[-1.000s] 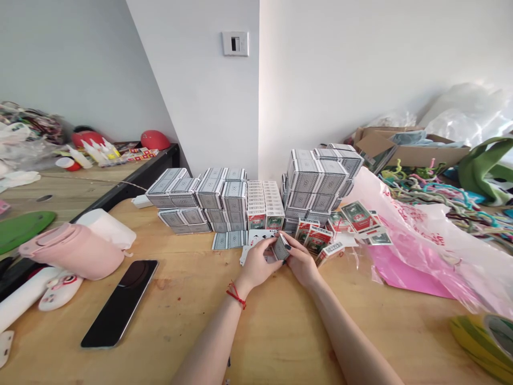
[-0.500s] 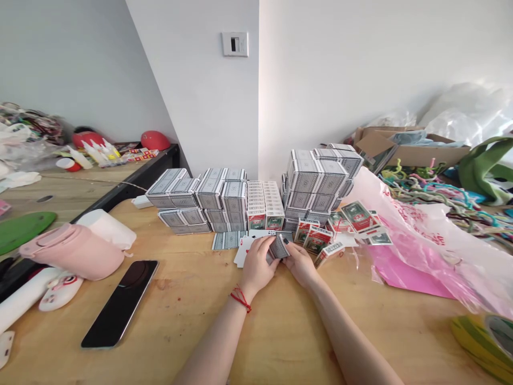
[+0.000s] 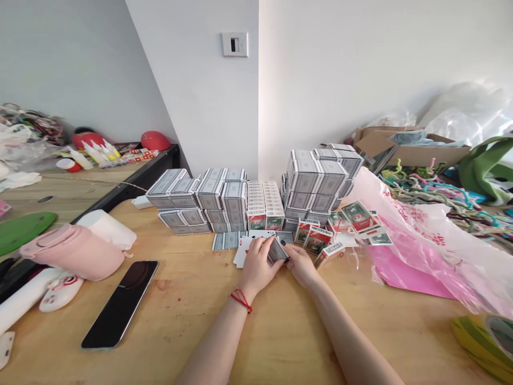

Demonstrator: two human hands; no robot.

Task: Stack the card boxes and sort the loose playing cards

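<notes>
Between my two hands is a grey-backed playing card, bent or tilted; whether it is one card or several I cannot tell. My left hand has its fingers curled around the left side of it, a red string on the wrist. The fingers of my right hand pinch its right edge. Face-up playing cards lie beside my left hand, an ace of hearts among them. Behind these, grey-backed cards lie flat. Just right of my right hand stand red-and-green card boxes.
Blocks made of grey cards are stacked along the wall, with rows of card boxes between them. A phone and a pink cup are at left. Pink plastic wrapping and a tape roll occupy the right.
The card between my hands has shifted slightly and changed its tilt, and my fingers have moved a little around it. Everything else stays in place.
</notes>
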